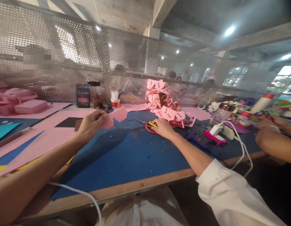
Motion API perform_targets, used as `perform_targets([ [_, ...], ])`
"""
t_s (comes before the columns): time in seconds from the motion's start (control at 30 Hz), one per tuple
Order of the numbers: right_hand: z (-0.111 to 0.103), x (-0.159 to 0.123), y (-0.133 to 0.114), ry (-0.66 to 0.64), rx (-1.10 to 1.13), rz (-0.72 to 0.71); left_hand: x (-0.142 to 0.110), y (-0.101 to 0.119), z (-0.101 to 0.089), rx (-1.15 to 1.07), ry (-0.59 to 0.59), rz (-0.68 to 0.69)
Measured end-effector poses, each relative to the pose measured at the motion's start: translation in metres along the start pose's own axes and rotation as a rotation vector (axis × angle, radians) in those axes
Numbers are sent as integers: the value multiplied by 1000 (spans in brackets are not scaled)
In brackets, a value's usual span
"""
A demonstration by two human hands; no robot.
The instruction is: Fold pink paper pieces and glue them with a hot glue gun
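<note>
Left hand pinching a folded pink paper piece, right hand on scissors, stack of dotted pieces behind.
Progress, my read: a good batch looks shaped and dotted, piled at the back of the blue work surface. The piece I'm holding is creased, no dots visible, so likely unfinished; large flat pink sheets on my left look like unused stock. Final count: can't tell. My right fingers touch the yellow handle, red loop beside them, slim metal blades pointing away to the left; firm grip or loose, can't tell. Paper looks matte and stiff, angular folds, small dark dots. Work surface is smooth, scattered with tiny scraps. Perforated screen behind.
</note>
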State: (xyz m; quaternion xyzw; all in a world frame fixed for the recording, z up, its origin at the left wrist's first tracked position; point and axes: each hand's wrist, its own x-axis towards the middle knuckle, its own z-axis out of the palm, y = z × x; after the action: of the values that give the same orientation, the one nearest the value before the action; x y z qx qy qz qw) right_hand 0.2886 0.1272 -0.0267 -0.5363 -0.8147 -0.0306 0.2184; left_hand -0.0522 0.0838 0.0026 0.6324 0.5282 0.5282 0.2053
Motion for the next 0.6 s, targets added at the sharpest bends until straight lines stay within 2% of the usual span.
perform_targets([
  [0.17, 0, 2, -2, -10, 52, 42, 1, -2, 1, 7, -24, 18],
  [0.4, 0, 7, -7, 28, 132, 167, 0, 4, -2, -12, 0, 51],
  [0.6, -3, 47, 0, 35, 173, 156, -2, 7, -2, 10, -21, 68],
])
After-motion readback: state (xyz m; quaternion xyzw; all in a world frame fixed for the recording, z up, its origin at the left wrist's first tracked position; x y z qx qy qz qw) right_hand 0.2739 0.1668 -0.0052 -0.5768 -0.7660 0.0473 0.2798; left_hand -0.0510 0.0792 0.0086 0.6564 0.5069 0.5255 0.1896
